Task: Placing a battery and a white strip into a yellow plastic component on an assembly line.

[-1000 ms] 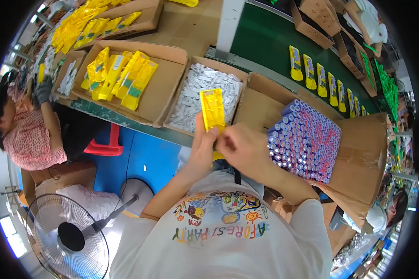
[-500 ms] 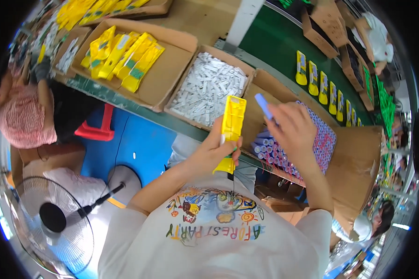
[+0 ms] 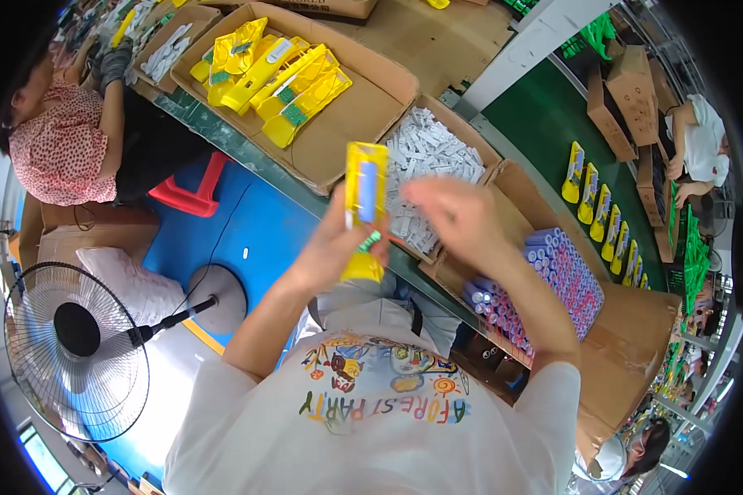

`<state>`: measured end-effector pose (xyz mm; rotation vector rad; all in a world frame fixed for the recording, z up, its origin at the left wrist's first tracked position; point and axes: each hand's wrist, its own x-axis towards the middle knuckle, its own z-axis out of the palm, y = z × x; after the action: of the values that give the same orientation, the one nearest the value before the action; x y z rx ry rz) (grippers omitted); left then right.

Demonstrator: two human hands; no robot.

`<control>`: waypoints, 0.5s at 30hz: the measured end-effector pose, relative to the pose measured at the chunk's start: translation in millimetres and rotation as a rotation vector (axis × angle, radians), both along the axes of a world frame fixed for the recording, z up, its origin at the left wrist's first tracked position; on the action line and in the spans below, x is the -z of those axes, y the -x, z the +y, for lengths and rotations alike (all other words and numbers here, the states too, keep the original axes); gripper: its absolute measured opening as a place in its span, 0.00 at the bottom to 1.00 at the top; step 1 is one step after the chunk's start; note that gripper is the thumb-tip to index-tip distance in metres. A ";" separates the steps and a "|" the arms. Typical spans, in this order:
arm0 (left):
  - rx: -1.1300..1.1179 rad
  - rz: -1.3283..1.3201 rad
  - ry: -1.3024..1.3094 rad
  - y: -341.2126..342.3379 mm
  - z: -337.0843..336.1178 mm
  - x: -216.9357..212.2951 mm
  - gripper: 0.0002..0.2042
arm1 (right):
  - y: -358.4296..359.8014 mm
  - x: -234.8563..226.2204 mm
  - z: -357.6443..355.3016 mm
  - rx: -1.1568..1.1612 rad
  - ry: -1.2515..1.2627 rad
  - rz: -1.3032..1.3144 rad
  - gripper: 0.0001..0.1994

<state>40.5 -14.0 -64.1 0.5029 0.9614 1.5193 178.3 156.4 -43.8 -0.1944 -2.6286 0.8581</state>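
Note:
My left hand (image 3: 332,246) is closed around a long yellow plastic shell (image 3: 357,268), held upright over the table's near edge. Inside the shell's hollow lies a lilac cylindrical battery cell (image 3: 367,191). Near my fingers, a green circuit board (image 3: 370,241) shows in its lower part. My right hand (image 3: 458,219) hovers just right of the shell, in front of the carton of small white parts (image 3: 433,144). Its fingers are smeared by motion, and I see nothing clearly held in them. To its right, many lilac battery cells (image 3: 557,268) stand packed in a carton.
A wide carton (image 3: 367,70) at left holds yellow shells (image 3: 293,87). Yellow pieces (image 3: 604,210) line the green belt (image 3: 520,107) at right. A co-worker (image 3: 66,136) sits at left near a red stool (image 3: 194,194); a fan (image 3: 78,342) stands at lower left.
The battery cell has gone from my right hand into the yellow shell. My right hand has moved left, toward the shell. The whole view has shifted, with the cartons now farther right.

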 end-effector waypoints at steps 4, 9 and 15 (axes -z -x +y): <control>-0.154 -0.135 0.009 14.1 -3.2 -4.6 0.25 | 27.2 32.7 25.9 -0.048 -0.204 -0.373 0.06; -0.132 -0.121 -0.004 5.9 -10.0 -0.9 0.28 | 21.5 19.9 26.7 -0.001 -0.062 -0.302 0.07; -0.062 -0.243 0.031 -13.1 -5.9 2.5 0.25 | -0.6 -7.7 12.6 0.075 0.141 -0.033 0.06</control>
<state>53.6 -19.8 -66.6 0.2605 0.8153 1.5775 178.8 169.0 -36.0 -0.3438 -2.5739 1.0226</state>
